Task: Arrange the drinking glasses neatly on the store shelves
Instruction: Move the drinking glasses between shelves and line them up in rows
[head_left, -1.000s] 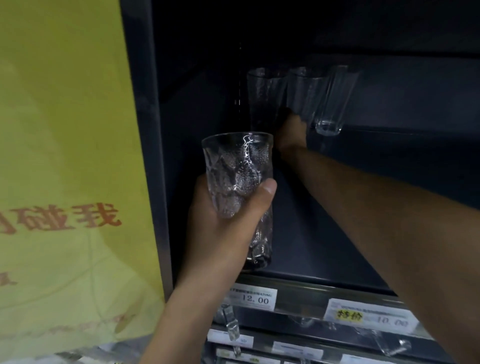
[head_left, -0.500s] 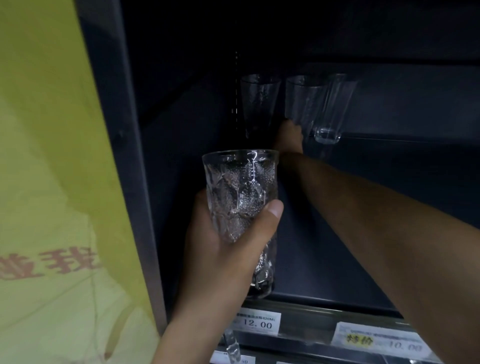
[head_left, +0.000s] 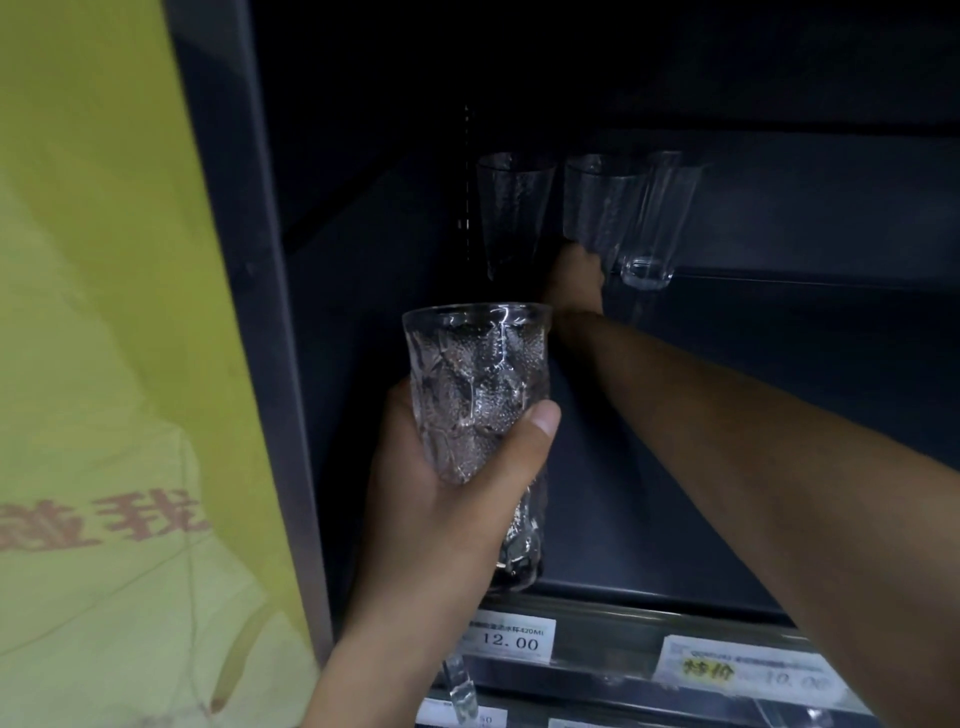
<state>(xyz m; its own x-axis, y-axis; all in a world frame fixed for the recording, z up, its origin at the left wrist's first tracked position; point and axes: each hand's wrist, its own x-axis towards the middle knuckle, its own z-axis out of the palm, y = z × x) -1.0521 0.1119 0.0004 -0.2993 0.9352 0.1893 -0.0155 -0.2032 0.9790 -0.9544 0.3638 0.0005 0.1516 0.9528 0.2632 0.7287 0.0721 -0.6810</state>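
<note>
Our left hand (head_left: 447, 483) has its fingers (head_left: 537, 421) wrapped round the embossed glass (head_left: 478, 384), upright at the front of the shelf (head_left: 805, 322). Our right hand (head_left: 574, 283) is deep inside, at the base of the middle plain glass (head_left: 597, 208); we cannot tell its grip. The tilted glass (head_left: 652, 234) is just right of those fingers, the back glass (head_left: 511, 213) just left.
</note>
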